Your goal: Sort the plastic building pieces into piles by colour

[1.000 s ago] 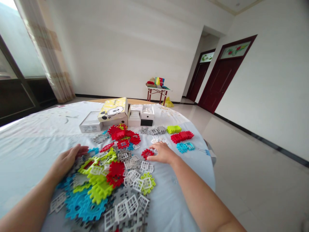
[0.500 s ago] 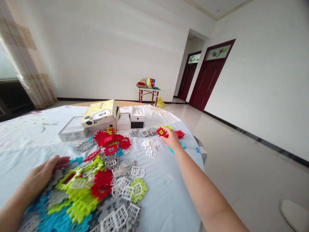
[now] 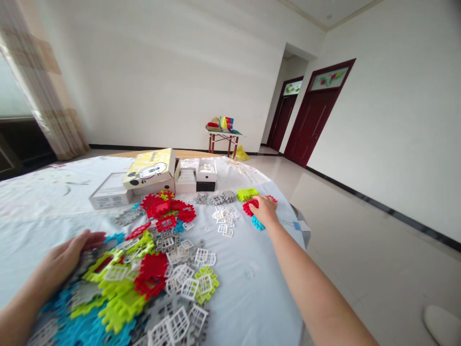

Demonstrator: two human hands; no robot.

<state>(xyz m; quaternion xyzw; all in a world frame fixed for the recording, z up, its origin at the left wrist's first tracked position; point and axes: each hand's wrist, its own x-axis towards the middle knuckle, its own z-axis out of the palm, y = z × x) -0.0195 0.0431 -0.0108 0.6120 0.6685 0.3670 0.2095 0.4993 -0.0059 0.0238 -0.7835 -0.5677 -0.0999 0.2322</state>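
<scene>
My right hand [image 3: 265, 210] is closed at the table's far right, its fingers on a red notched-edge building tile [image 3: 248, 207] over the red tiles there. Just in front of that hand lie blue tiles [image 3: 257, 223], and a green stack of tiles [image 3: 247, 194] sits behind it. My left hand [image 3: 70, 254] rests open at the left edge of a mixed heap, fingers stretched out together. Red tiles [image 3: 153, 269], green tiles [image 3: 122, 307], blue tiles [image 3: 90, 327] and white window-frame pieces [image 3: 180, 276] make up the heap.
Small white pieces [image 3: 225, 218] and grey tiles [image 3: 223, 197] lie left of my right hand. A yellow cartoon box [image 3: 149, 168], a white box [image 3: 111, 191] and a small white box [image 3: 206, 170] stand at the back. The round cloth-covered table's edge curves along the right.
My right hand has moved right and slightly nearer with the red tile, from in front of the green stack to the red tiles. My left hand has stayed in place.
</scene>
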